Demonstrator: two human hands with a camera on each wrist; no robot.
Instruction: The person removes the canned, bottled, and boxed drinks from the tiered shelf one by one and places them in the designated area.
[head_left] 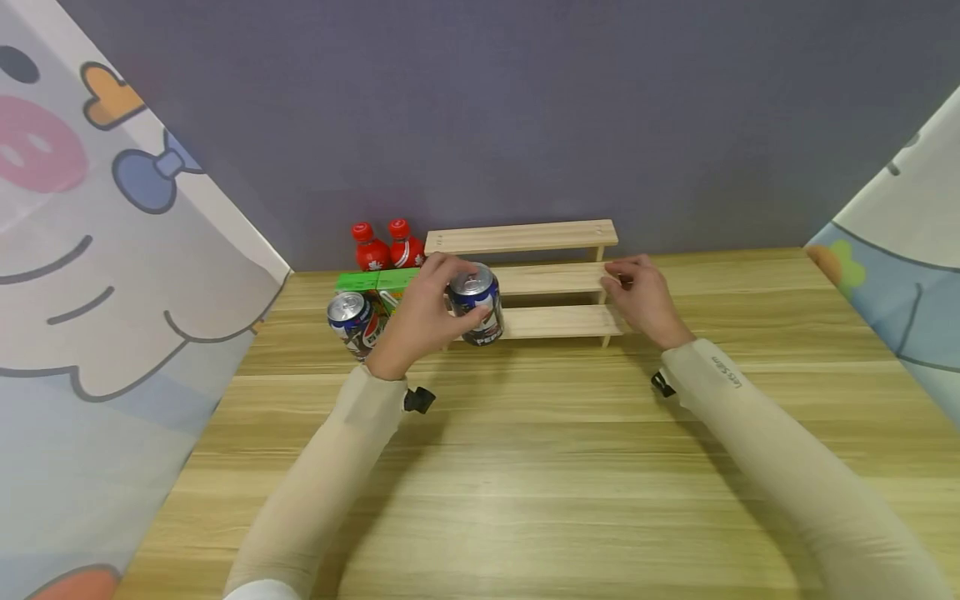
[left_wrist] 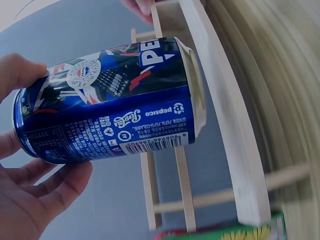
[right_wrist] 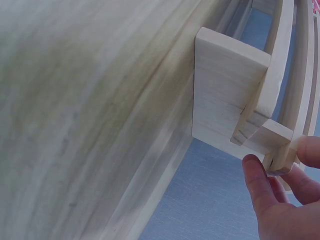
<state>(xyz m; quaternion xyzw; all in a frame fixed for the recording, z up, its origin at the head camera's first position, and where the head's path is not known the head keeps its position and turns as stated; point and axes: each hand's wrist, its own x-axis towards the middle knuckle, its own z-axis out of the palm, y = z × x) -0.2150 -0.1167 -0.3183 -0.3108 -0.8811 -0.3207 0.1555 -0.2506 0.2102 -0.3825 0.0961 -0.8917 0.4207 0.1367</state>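
Note:
My left hand [head_left: 429, 310] grips a dark blue Pepsi can [head_left: 487, 312], thumb on one side and fingers on the other. The can is upright in front of the left part of a three-tier wooden rack [head_left: 551, 320], and in the left wrist view its base [left_wrist: 199, 92] is close to the edge of a shelf board [left_wrist: 227, 115]. My right hand [head_left: 642, 296] pinches the right end of the rack's middle board. The right wrist view shows its thumb and fingers around that board end [right_wrist: 282, 160].
Left of the rack stand a second Pepsi can [head_left: 351, 321], green drink boxes [head_left: 375, 281] and two red-capped bottles [head_left: 405, 248], partly hidden by my left hand. A grey wall [head_left: 510, 125] rises behind the wooden table [head_left: 525, 483]. Cartoon-printed panels [head_left: 112, 275] flank both sides.

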